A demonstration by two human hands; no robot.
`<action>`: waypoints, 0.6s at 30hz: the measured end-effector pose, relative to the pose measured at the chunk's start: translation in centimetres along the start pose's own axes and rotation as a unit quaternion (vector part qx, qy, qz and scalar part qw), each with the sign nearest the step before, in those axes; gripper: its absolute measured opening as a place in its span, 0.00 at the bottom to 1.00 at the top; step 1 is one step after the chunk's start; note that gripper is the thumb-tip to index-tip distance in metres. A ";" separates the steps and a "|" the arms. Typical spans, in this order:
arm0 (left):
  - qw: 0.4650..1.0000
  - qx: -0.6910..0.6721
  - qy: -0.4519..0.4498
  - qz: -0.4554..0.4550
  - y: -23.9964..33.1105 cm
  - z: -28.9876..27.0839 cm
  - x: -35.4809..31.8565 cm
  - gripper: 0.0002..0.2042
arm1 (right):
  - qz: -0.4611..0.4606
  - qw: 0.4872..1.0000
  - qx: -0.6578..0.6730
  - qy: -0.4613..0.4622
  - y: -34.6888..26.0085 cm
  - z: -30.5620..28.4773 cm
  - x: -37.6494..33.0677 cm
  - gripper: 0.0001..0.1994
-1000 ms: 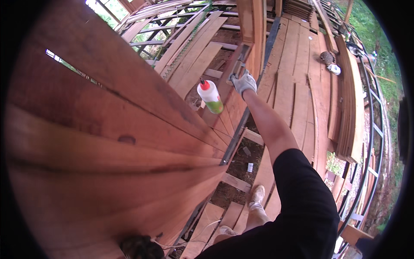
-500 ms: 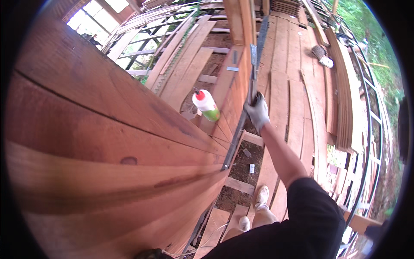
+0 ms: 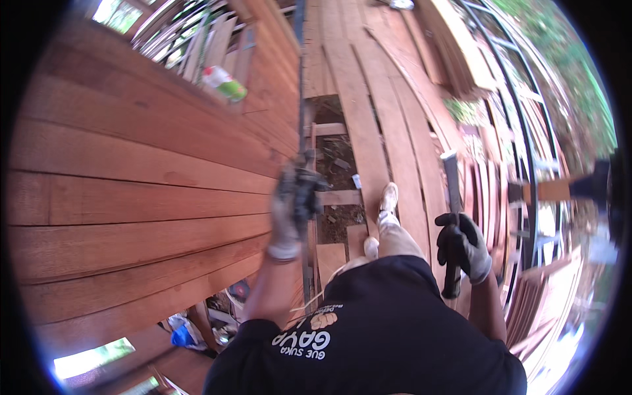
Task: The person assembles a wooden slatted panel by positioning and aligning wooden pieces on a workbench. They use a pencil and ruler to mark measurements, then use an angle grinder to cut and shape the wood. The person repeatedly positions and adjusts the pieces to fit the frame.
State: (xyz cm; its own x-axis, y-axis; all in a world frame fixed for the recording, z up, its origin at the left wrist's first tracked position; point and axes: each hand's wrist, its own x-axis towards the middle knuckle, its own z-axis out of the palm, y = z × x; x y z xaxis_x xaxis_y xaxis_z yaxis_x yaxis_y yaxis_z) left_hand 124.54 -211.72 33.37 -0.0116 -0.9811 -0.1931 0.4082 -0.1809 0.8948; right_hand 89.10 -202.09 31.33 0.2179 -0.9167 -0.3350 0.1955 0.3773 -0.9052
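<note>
My right hand point(image 3: 464, 247), in a grey and black work glove, is closed round the dark handle of a long, flat chisel-like tool point(image 3: 451, 181). The tool stands nearly upright in the picture, its pale tip pointing away from me. At the edge of the plank wall point(image 3: 151, 197) is my left hand point(image 3: 289, 204), gloved alike and smeared by motion. Whether its fingers hold anything or touch the wall cannot be made out. Beyond the wall lies a white and green bottle point(image 3: 225, 83) with a red cap, also blurred.
Long floor planks point(image 3: 368, 99) run ahead, with an opening onto soil point(image 3: 339, 158) beside the wall. Stacked boards point(image 3: 454, 49) lie at the far right, inside a dark metal railing point(image 3: 507, 85). My shoe point(image 3: 388, 197) stands on the planks. A blue bag point(image 3: 184, 332) shows at lower left.
My right hand has drawn back from beside the far post toward my right side with the tool. My left hand has come into view at the wall edge. The view has swung nearer and rightward.
</note>
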 end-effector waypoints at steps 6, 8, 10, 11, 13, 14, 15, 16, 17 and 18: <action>0.946 -0.023 -0.274 -0.171 -8.6 16.8 -8.2 0.27 | -0.019 0.989 -0.084 0.117 2.2 -1.4 -17.7 0.22; 0.922 -0.029 -0.338 -0.188 -9.9 19.7 -10.6 0.27 | 0.011 0.989 -0.073 0.129 1.7 -2.0 -21.5 0.27; 0.893 -0.044 -0.389 -0.223 -12.0 23.4 -12.4 0.27 | -0.007 0.983 -0.047 0.176 1.6 -2.7 -24.8 0.32; 0.889 -0.042 -0.388 -0.238 -12.7 25.2 -13.7 0.27 | -0.006 0.982 -0.033 0.187 1.3 -3.0 -26.2 0.33; 0.879 -0.045 -0.390 -0.272 -14.5 28.8 -16.3 0.28 | -0.009 0.975 -0.002 0.221 1.3 -3.9 -29.2 0.36; 0.858 -0.037 -0.444 -0.258 -15.4 29.7 -17.0 0.28 | -0.017 0.972 0.019 0.235 1.6 -4.3 -30.6 0.38; 0.845 -0.041 -0.459 -0.272 -16.3 30.9 -18.0 0.27 | -0.024 0.968 0.040 0.248 1.9 -4.7 -32.0 0.39; 0.832 -0.045 -0.474 -0.285 -17.1 32.0 -19.0 0.26 | -0.039 0.964 0.021 0.263 3.2 -5.6 -33.5 0.40; 0.818 -0.046 -0.487 -0.303 -17.5 33.1 -19.7 0.25 | -0.034 0.961 0.027 0.274 3.0 -5.9 -34.8 0.39; 0.813 -0.028 -0.500 -0.296 -17.5 34.3 -20.5 0.26 | -0.030 0.958 0.033 0.285 2.6 -6.1 -36.1 0.39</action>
State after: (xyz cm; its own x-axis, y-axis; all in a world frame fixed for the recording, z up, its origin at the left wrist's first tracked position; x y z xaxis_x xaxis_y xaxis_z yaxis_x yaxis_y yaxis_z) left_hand 86.35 -190.76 35.46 -0.9467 -0.2934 -0.1334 0.1020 -0.6653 0.7396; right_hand 75.88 -168.84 39.43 -0.3482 -0.8531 -0.3885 0.2546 0.3127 -0.9151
